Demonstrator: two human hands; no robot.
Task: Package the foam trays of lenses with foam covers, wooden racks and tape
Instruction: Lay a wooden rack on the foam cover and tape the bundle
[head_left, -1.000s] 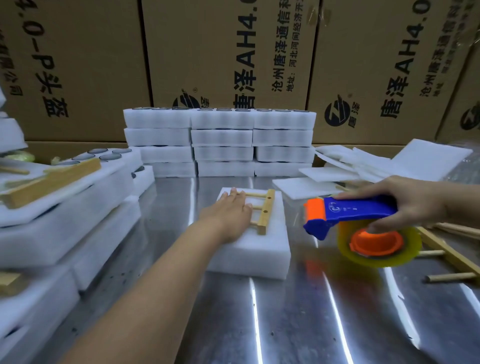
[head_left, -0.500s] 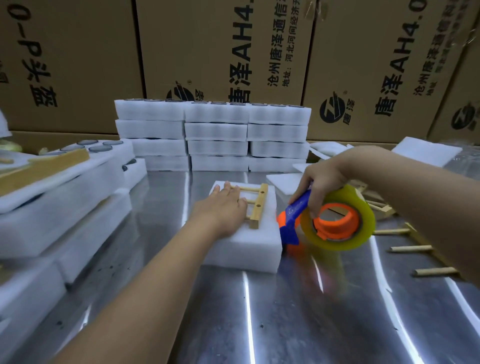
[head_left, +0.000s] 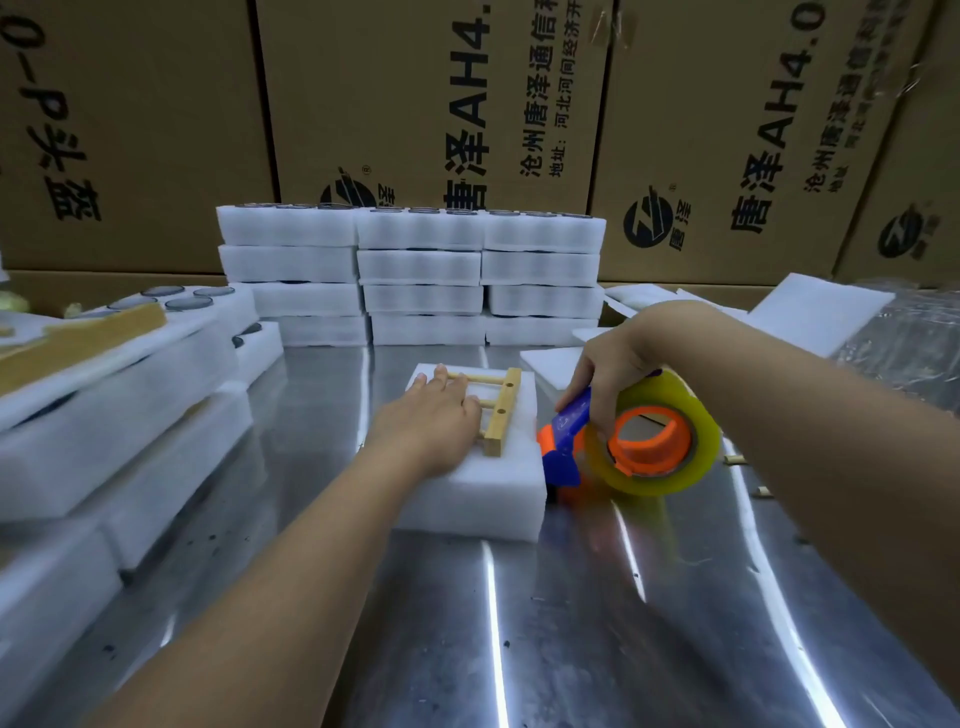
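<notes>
1. Your left hand (head_left: 434, 415) lies flat, fingers straight, pressing the wooden rack (head_left: 501, 410) onto the covered foam tray (head_left: 478, 499), mid-table.
2. Your right hand (head_left: 610, 371) grasps the tape dispenser (head_left: 566, 436), fingers curled round its blue handle.
3. The dispenser's orange nose sits at the tray's right side and seems to touch it, though blur hides the contact.
4. Stacked trays (head_left: 415, 270) stand at the far edge of the steel table (head_left: 519, 623).

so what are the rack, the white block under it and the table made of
Rack: looks like bare pale wood, a bar with round dowel rungs. White block: foam, matte, slightly translucent edges. Table: probably sheet metal, glossy, showing streaked reflections.
</notes>
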